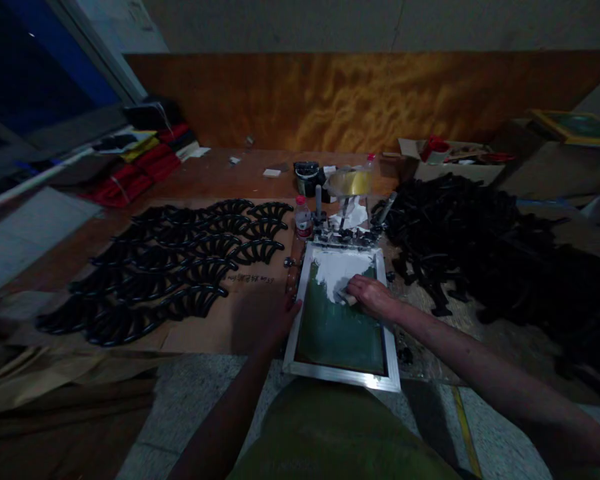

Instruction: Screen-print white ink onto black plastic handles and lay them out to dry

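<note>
A screen-printing frame (pixel 391 353) with a silver metal rim and green mesh lies in front of me on the table. White ink (pixel 330 267) covers the upper part of its mesh in an uneven patch. My right hand (pixel 370 295) is closed around a small squeegee (pixel 349 300), pressed at the lower edge of the ink; the fingers hide most of it. At the frame's left rim, my left hand (pixel 287 317) grips the edge with its thumb on top, its other fingers dim and partly hidden. A hinge clamp (pixel 347 237) holds the frame's far end.
Rows of glossy black curved pieces (pixel 155 257) lie on cardboard (pixel 250 313) at left. A large heap of black parts (pixel 480 240) fills the right side. Behind the frame stand a red-capped bottle (pixel 303 220) and an ink-smeared tub (pixel 307 177). An open carton (pixel 455 170) sits at back right.
</note>
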A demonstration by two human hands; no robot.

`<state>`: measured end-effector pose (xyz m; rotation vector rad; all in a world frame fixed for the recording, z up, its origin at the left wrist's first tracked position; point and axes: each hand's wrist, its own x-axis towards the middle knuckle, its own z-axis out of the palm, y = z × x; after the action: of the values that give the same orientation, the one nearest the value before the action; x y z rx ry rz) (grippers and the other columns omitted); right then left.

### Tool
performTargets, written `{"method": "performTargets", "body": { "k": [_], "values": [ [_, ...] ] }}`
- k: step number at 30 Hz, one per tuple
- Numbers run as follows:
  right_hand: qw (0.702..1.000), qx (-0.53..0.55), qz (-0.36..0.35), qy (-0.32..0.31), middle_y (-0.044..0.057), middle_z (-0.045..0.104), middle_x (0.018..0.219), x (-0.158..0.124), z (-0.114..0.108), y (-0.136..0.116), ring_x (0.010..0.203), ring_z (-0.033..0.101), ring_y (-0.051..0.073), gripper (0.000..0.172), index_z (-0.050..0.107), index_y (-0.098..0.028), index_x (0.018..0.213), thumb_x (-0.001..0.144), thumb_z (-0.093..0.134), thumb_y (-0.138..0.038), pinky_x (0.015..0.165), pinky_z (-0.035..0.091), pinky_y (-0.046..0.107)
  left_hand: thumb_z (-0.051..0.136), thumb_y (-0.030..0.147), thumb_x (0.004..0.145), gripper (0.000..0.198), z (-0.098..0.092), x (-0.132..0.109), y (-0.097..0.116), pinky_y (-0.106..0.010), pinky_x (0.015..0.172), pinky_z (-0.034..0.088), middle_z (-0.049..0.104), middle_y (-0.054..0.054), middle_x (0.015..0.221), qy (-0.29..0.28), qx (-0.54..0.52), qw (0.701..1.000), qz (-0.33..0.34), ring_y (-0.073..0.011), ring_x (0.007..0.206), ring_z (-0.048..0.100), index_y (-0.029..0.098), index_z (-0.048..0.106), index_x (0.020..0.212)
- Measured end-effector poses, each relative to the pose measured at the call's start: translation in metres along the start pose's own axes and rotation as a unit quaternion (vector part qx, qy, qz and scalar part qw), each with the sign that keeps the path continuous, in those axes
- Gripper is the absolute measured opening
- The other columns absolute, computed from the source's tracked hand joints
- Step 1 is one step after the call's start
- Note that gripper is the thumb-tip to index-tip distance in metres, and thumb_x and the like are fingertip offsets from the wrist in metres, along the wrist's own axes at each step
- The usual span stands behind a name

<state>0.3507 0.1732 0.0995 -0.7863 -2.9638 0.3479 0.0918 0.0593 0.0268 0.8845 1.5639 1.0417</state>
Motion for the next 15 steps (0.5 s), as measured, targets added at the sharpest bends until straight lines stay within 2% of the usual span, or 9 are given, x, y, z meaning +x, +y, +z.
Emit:
{"method": "performTargets", "body": {
  "k": [3, 6, 10, 13, 15],
  "values": [
    [0.999, 0.006, 0.001, 0.034, 0.008, 0.063, 0.09, 0.004, -0.001, 0.005, 0.09, 0.054, 0.022, 0.022, 0.061, -0.017, 0.089, 0.076, 0.053, -0.001, 0.078, 0.041, 0.03, 0.061, 0.041, 0.085, 0.054, 0.001, 0.0, 0.002, -0.042, 0.102, 0.049, 0.068, -0.011, 0.127, 0.008, -0.038, 0.999, -0.015, -0.0268, 0.122, 0.061, 0.019, 0.054, 0.134],
    [0.995, -0.019, 0.024, 0.1, 0.011, 0.062, 0.092, 0.005, 0.013, 0.002, 0.092, 0.052, 0.023, 0.02, 0.062, -0.016, 0.093, 0.083, 0.049, -0.003, 0.079, 0.042, 0.032, 0.063, 0.041, 0.084, 0.054, 0.002, -0.002, 0.007, -0.041, 0.1, 0.05, 0.07, -0.01, 0.123, 0.012, -0.037, 0.999, -0.026, -0.0269, 0.12, 0.062, 0.019, 0.055, 0.132],
    [0.993, 0.005, -0.024, 0.117, 0.012, 0.063, 0.093, -0.013, 0.03, -0.005, 0.092, 0.053, 0.024, 0.023, 0.063, -0.014, 0.098, 0.085, 0.047, -0.004, 0.081, 0.044, 0.033, 0.059, 0.036, 0.087, 0.054, 0.003, -0.005, 0.015, -0.039, 0.095, 0.053, 0.071, -0.012, 0.12, 0.012, -0.037, 0.998, -0.04, -0.0258, 0.114, 0.066, 0.016, 0.051, 0.136],
    [0.993, 0.038, 0.007, 0.114, 0.011, 0.064, 0.095, -0.005, 0.016, 0.001, 0.093, 0.056, 0.022, 0.024, 0.065, -0.014, 0.105, 0.086, 0.052, -0.009, 0.082, 0.045, 0.031, 0.056, 0.033, 0.087, 0.051, 0.003, -0.009, 0.024, -0.039, 0.094, 0.053, 0.071, -0.011, 0.121, 0.01, -0.016, 0.999, -0.036, -0.0269, 0.113, 0.066, 0.018, 0.053, 0.135],
    [0.989, 0.043, 0.065, 0.122, 0.01, 0.066, 0.102, 0.015, -0.003, 0.01, 0.097, 0.059, 0.022, 0.035, 0.061, -0.016, 0.123, 0.089, 0.055, -0.015, 0.082, 0.045, 0.03, 0.057, 0.035, 0.086, 0.05, -0.002, -0.013, 0.034, -0.039, 0.095, 0.052, 0.071, -0.009, 0.123, 0.013, 0.027, 0.999, -0.011, -0.028, 0.116, 0.064, 0.02, 0.056, 0.133]
  ]
}}
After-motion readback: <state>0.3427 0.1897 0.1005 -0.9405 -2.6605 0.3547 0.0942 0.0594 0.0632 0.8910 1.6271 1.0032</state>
